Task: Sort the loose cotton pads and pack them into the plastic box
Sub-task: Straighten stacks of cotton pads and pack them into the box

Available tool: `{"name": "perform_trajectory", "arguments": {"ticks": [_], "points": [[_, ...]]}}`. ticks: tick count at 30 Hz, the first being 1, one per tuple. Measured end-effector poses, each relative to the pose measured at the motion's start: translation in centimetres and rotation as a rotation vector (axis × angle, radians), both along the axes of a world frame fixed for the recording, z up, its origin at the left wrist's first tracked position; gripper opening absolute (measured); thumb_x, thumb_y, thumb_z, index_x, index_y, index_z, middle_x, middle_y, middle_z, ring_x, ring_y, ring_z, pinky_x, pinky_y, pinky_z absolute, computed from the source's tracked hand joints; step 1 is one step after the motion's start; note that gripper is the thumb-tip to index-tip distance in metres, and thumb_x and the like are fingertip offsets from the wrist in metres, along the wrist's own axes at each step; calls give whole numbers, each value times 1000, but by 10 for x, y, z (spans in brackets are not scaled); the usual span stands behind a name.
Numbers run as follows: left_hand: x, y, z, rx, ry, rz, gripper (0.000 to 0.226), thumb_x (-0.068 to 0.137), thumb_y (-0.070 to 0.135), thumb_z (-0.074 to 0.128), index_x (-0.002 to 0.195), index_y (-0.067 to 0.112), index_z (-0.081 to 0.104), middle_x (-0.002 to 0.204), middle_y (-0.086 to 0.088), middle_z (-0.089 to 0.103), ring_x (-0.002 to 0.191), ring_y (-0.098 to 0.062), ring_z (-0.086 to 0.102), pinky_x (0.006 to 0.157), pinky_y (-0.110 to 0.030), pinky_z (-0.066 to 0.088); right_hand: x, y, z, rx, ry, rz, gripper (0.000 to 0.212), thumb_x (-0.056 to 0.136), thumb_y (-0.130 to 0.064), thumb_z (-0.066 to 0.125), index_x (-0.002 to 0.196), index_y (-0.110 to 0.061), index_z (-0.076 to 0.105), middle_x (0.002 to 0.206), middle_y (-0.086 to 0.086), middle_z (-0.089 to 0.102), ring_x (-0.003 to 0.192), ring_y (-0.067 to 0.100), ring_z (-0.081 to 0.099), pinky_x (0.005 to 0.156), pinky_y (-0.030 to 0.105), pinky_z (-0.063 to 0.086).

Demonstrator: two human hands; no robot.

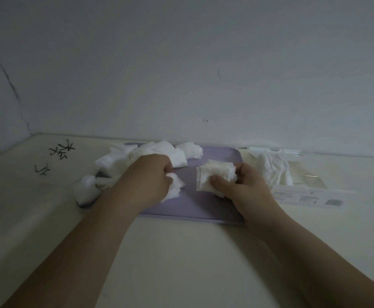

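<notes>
A lilac tray (192, 210) lies on the pale table. Loose white cotton pads (152, 152) are heaped along its far left side, and some spill over the left edge (86, 190). My left hand (152, 176) is closed on a crumpled cotton pad (175, 187) above the tray's middle. My right hand (246, 190) holds a small flat stack of pads (215, 176), thumb on top. The clear plastic box (301, 172) stands to the right of the tray with several white pads (275, 167) inside it.
A white wall rises right behind the tray and the box. Black handwritten marks (55, 158) sit on the table at far left. The box's labelled clear lid (310, 196) lies in front of the box. The table's left side curves down.
</notes>
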State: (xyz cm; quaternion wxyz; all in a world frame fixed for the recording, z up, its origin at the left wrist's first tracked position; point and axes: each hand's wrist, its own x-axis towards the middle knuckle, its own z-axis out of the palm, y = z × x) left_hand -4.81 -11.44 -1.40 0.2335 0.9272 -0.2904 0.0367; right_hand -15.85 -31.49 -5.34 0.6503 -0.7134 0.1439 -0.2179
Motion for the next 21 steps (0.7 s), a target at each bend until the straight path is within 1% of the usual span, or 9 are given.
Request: {"name": "perform_trajectory", "arguments": {"ticks": [3, 5, 8, 10, 11, 14, 17, 19, 21], "points": [[-10, -1, -16, 114, -55, 10, 12, 92, 28, 67, 83, 20, 63, 104, -4, 60, 91, -27, 64, 75, -30, 45, -1, 3, 2, -32, 15, -8, 27, 86, -16, 85, 105, -15, 66, 97, 10, 76, 83, 18, 70, 76, 37, 58], [-11, -6, -21, 36, -55, -39, 15, 91, 25, 66, 79, 17, 67, 98, -6, 58, 83, -25, 63, 74, -33, 48, -1, 3, 2, -49, 5, -4, 26, 86, -16, 84, 104, -15, 65, 93, 5, 75, 79, 14, 69, 70, 29, 56], [-18, -17, -20, -70, -27, -247, 18, 93, 19, 64, 78, 13, 71, 80, -5, 59, 70, -20, 59, 69, -38, 49, -1, 2, 1, -21, -18, -29, 28, 86, -19, 85, 105, -17, 64, 97, 4, 75, 87, 17, 73, 77, 33, 61], [-22, -22, -22, -164, 6, -290, 6, 91, 22, 71, 87, 19, 74, 89, 2, 59, 74, -14, 60, 71, -32, 49, 0, 2, -1, 10, -30, -62, 34, 83, -26, 84, 108, -19, 62, 104, 6, 75, 96, 23, 75, 89, 49, 63], [-20, -22, -24, -193, 7, -258, 10, 88, 25, 76, 97, 23, 75, 95, 6, 59, 78, -11, 60, 73, -28, 48, 1, 3, 0, 32, -40, -79, 38, 81, -30, 83, 110, -20, 61, 107, 7, 74, 100, 25, 75, 91, 54, 62], [-17, -21, -30, -165, 54, -85, 54, 81, 39, 82, 130, 23, 65, 114, 11, 58, 97, -11, 61, 89, -30, 52, 1, 5, 1, 75, -65, -120, 45, 74, -38, 78, 112, -22, 60, 108, 7, 74, 99, 25, 75, 91, 60, 60], [-18, -18, -29, -248, 304, -108, 60, 86, 29, 81, 141, 21, 57, 112, 10, 61, 97, -6, 62, 91, -24, 52, 2, 5, 1, 89, -70, -140, 35, 81, -35, 76, 110, -25, 59, 99, 1, 73, 90, 18, 73, 89, 63, 59], [-18, -16, -28, -313, 409, -167, 50, 86, 19, 80, 133, 23, 62, 109, 7, 68, 90, -3, 64, 84, -25, 54, 3, 3, 0, 101, -70, -139, 27, 89, -28, 75, 111, -24, 59, 97, -1, 73, 86, 15, 72, 90, 63, 59], [-19, -14, -25, -355, 410, -193, 21, 85, 11, 79, 101, 22, 71, 88, 5, 71, 72, -5, 62, 68, -27, 52, 3, 2, 0, 90, -66, -138, 25, 90, -25, 75, 109, -24, 59, 97, -1, 72, 87, 15, 72, 91, 61, 60]]}}
